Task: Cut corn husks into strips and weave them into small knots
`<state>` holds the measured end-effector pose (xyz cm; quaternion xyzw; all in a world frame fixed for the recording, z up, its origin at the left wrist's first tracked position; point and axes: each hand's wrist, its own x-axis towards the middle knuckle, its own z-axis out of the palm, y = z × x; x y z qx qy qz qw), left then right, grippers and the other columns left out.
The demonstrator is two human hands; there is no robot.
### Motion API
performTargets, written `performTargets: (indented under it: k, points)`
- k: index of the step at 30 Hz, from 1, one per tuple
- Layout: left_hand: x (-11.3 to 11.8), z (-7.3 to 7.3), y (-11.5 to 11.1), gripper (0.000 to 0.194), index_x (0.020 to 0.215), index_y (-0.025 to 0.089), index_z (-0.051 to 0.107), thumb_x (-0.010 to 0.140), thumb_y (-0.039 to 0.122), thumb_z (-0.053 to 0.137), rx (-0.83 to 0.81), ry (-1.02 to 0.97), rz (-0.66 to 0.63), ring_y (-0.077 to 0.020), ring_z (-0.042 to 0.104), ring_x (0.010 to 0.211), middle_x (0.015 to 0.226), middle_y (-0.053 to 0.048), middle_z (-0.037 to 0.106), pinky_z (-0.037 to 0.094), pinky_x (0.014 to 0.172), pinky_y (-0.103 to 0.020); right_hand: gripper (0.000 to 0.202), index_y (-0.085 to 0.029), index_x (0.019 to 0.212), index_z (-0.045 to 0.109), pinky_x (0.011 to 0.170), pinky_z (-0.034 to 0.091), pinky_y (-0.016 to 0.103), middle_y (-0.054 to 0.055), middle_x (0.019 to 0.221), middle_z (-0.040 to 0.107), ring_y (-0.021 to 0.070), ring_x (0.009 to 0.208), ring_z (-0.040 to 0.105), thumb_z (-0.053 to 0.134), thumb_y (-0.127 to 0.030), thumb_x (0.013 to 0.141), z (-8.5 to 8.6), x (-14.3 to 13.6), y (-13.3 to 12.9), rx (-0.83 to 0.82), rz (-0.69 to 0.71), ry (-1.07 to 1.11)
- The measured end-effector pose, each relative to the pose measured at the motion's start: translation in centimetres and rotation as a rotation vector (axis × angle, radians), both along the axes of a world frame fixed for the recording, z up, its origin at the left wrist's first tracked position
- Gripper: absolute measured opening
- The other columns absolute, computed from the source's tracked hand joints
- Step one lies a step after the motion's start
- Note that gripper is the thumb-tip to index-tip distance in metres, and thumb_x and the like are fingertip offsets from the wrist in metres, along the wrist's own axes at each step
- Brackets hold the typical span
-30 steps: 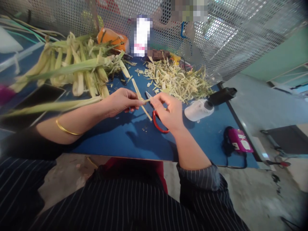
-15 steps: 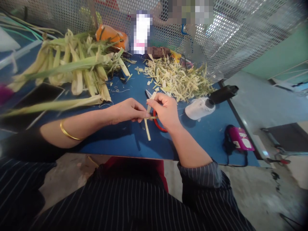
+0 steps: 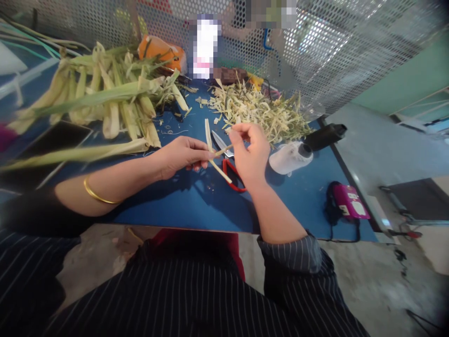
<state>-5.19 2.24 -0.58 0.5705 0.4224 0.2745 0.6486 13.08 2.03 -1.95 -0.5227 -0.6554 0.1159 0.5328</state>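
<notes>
My left hand (image 3: 185, 157) pinches a pale folded strip of plant leaf (image 3: 220, 172) between thumb and fingers; one part points up and another slants down to the right. From that pinch a thin strand (image 3: 223, 150) runs across to my right hand (image 3: 249, 152), whose thumb and finger close on its far end. Red-handled scissors (image 3: 232, 175) lie on the blue table (image 3: 168, 201) beneath the strand, partly covered by my right hand. Behind my hands is a heap of shredded pale strips (image 3: 259, 112).
Long leaf stalks (image 3: 112, 98) are piled at the left, near an orange packet (image 3: 163, 52). A white thread cone (image 3: 291, 158), a black cone (image 3: 326, 136) and a magenta box (image 3: 351, 201) stand to the right. Metal mesh (image 3: 329, 51) rises behind the table.
My right hand has moved up and to the right, drawing the strand out from my left hand. The folded strip has turned, and more of the scissors shows.
</notes>
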Motion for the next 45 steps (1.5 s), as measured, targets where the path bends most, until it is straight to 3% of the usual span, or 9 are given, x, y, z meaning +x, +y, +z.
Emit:
performTargets:
  k: [4, 9, 11, 16, 25, 30, 35, 41, 45]
  points:
    - [-0.1, 0.3, 0.3, 0.026, 0.068, 0.016, 0.069, 0.078, 0.04, 0.068, -0.049, -0.056, 0.082, -0.0079, 0.048, 0.047, 0.061, -0.002, 0.062, 0.029, 0.042, -0.022, 0.026, -0.022, 0.088, 0.056, 0.06, 0.045, 0.026, -0.003, 0.072, 0.054, 0.0102, 0.061, 0.053, 0.064, -0.046, 0.081, -0.6, 0.3, 1.0, -0.279, 0.017, 0.454]
    - [0.1, 0.2, 0.0, 0.029, 0.062, 0.016, 0.064, 0.073, 0.042, 0.072, -0.025, -0.005, 0.102, -0.0076, 0.049, 0.047, 0.058, -0.002, 0.061, 0.03, 0.042, -0.021, 0.03, -0.019, 0.075, 0.06, 0.054, 0.044, 0.024, -0.005, 0.061, 0.053, 0.0075, 0.052, 0.049, 0.072, -0.046, 0.073, -0.7, -0.6, 0.3, -0.651, 0.375, 0.625]
    - [0.2, 0.0, 0.0, 0.025, 0.061, 0.016, 0.064, 0.071, 0.037, 0.074, 0.006, 0.027, 0.084, -0.0077, 0.049, 0.048, 0.056, -0.001, 0.06, 0.03, 0.043, -0.021, 0.025, -0.018, 0.074, 0.063, 0.055, 0.046, 0.023, -0.004, 0.061, 0.056, 0.007, 0.053, 0.051, 0.074, -0.04, 0.072, -0.6, -0.9, -0.2, -0.661, 0.409, 0.644]
    - [0.3, -0.5, 0.0, 0.019, 0.058, 0.017, 0.065, 0.072, 0.028, 0.072, 0.081, 0.02, 0.051, -0.0081, 0.049, 0.047, 0.054, -0.001, 0.06, 0.036, 0.047, -0.021, 0.019, -0.018, 0.069, 0.06, 0.054, 0.048, 0.023, -0.005, 0.061, 0.056, 0.0058, 0.05, 0.051, 0.07, -0.033, 0.076, -0.9, -1.3, -0.3, -0.587, 0.296, 0.662]
    - [0.2, -0.1, -0.3, 0.021, 0.056, 0.016, 0.068, 0.072, 0.029, 0.074, 0.08, 0.028, 0.004, -0.0089, 0.052, 0.045, 0.055, -0.005, 0.065, 0.042, 0.048, -0.023, 0.018, -0.018, 0.067, 0.06, 0.051, 0.047, 0.022, -0.005, 0.06, 0.054, 0.0056, 0.048, 0.05, 0.068, -0.031, 0.079, -0.7, -1.6, -0.4, -0.525, 0.24, 0.653]
    - [0.2, -0.5, 0.0, 0.021, 0.065, 0.014, 0.071, 0.07, 0.033, 0.078, -0.046, -0.041, 0.111, -0.011, 0.059, 0.05, 0.062, -0.007, 0.069, 0.049, 0.053, -0.025, 0.021, -0.019, 0.076, 0.062, 0.059, 0.05, 0.025, -0.001, 0.069, 0.06, 0.0091, 0.058, 0.057, 0.06, -0.038, 0.085, -0.9, -0.3, 0.7, -0.39, 0.198, 0.406]
    - [-0.1, -0.2, 0.5, 0.021, 0.079, 0.012, 0.072, 0.07, 0.029, 0.08, -0.165, -0.252, 0.183, -0.0169, 0.071, 0.073, 0.084, -0.01, 0.075, 0.055, 0.073, -0.028, 0.022, -0.022, 0.106, 0.058, 0.08, 0.049, 0.035, 0.006, 0.094, 0.064, 0.0169, 0.084, 0.062, 0.055, -0.036, 0.09, -0.2, 0.3, 0.1, 0.098, -0.045, -0.023]
    - [-0.1, 0.1, 0.9, 0.01, 0.074, 0.01, 0.071, 0.067, 0.013, 0.078, -0.174, -0.354, 0.257, -0.0093, 0.064, 0.063, 0.071, -0.004, 0.071, 0.051, 0.066, -0.019, 0.023, -0.019, 0.11, 0.06, 0.084, 0.039, 0.036, 0.006, 0.094, 0.069, 0.0183, 0.089, 0.061, 0.042, -0.022, 0.095, 0.2, -1.0, -1.5, 0.239, 0.395, -0.791]
    - [0.0, -0.4, 0.9, 0.007, 0.072, 0.01, 0.071, 0.068, 0.012, 0.076, -0.172, -0.366, 0.295, -0.01, 0.064, 0.066, 0.073, -0.005, 0.071, 0.05, 0.066, -0.019, 0.026, -0.017, 0.099, 0.063, 0.082, 0.035, 0.034, 0.006, 0.087, 0.068, 0.0174, 0.088, 0.059, 0.037, -0.018, 0.097, -0.4, -1.4, -1.3, 0.311, 0.376, -0.94]
